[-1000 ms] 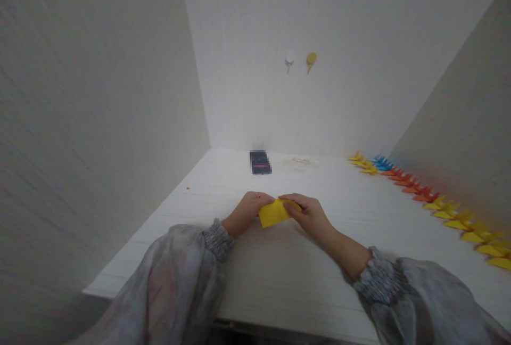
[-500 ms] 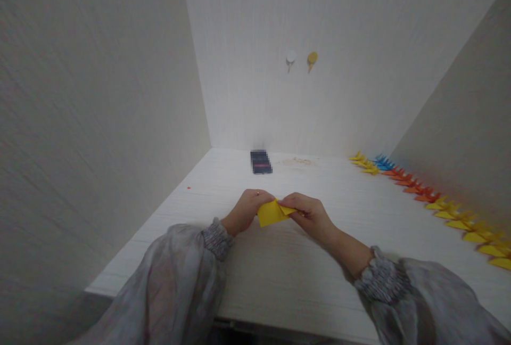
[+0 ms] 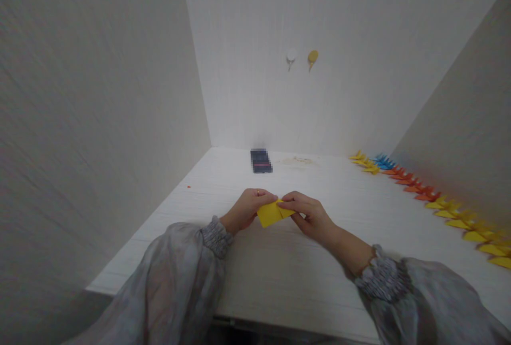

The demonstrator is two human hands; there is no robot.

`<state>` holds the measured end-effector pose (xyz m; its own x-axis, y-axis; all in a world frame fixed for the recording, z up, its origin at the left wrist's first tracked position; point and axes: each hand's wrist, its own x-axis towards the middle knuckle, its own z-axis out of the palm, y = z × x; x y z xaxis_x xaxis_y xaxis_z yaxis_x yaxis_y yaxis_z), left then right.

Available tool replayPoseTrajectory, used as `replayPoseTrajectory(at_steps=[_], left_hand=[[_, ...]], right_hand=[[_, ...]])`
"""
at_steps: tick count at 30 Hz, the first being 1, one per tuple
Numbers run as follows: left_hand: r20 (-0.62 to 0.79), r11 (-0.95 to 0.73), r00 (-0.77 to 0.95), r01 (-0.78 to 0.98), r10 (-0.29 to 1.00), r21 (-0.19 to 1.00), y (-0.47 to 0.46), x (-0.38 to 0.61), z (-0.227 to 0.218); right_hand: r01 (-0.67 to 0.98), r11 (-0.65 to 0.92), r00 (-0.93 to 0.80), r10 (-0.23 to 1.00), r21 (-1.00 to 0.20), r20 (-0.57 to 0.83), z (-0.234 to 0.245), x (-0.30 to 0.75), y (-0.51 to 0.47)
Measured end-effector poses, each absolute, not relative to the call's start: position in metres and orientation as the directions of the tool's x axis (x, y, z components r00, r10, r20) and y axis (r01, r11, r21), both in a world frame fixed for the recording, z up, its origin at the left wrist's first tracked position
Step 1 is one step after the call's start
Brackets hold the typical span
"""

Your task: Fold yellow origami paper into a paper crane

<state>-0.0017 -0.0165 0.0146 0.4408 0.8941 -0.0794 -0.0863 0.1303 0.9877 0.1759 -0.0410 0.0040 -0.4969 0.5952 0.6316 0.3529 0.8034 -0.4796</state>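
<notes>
A small folded sheet of yellow paper is held between my two hands, above the middle of the white table. My left hand grips its left part, thumb along the upper edge; a ring shows on one finger. On the other side, my right hand pinches the right part, where a folded flap lies across the sheet. My right fingertips rest on the flap near the top edge. The fingers behind the paper are hidden.
A dark, phone-like object, blurred out, lies at the table's back. Folded paper cranes in yellow, blue and orange line the right side. A tiny orange scrap lies at left. Two hooks hang on the back wall.
The yellow paper's right flap now lies flatter against the sheet, and my right fingers have shifted slightly over it. My left hand keeps nearly the same place.
</notes>
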Motion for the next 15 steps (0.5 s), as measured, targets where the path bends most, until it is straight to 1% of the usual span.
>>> replayPoseTrajectory(at_steps=[2, 5, 8, 10, 12, 13, 15], left_hand=[[-0.102, 0.155, 0.436, -0.089, 0.894, 0.984, -0.016, -0.001, 0.013], [-0.084, 0.130, 0.402, -0.089, 0.912, 0.988, -0.014, -0.002, 0.011], [-0.065, 0.095, 0.358, -0.067, 0.932, 0.993, -0.012, -0.002, 0.008], [-0.034, 0.053, 0.339, -0.047, 0.940, 0.997, -0.012, -0.001, 0.007], [0.000, 0.011, 0.339, -0.033, 0.941, 0.999, -0.013, 0.000, 0.006], [0.017, -0.007, 0.343, -0.030, 0.939, 1.000, -0.013, 0.001, 0.005], [0.040, -0.032, 0.350, -0.028, 0.936, 0.999, -0.014, 0.003, 0.004]], right_hand=[[0.349, 0.800, -0.508, 0.599, -0.488, 0.619, 0.005, 0.176, -0.042], [0.323, 0.786, -0.533, 0.611, -0.527, 0.585, 0.009, 0.175, -0.044], [0.285, 0.711, -0.529, 0.676, -0.643, 0.513, 0.014, 0.173, -0.044], [0.271, 0.595, -0.449, 0.773, -0.757, 0.448, 0.014, 0.170, -0.043], [0.227, 0.441, -0.329, 0.874, -0.868, 0.358, 0.010, 0.167, -0.041], [0.162, 0.362, -0.259, 0.913, -0.918, 0.314, 0.007, 0.165, -0.039], [0.061, 0.226, -0.214, 0.954, -0.972, 0.208, 0.002, 0.162, -0.037]])
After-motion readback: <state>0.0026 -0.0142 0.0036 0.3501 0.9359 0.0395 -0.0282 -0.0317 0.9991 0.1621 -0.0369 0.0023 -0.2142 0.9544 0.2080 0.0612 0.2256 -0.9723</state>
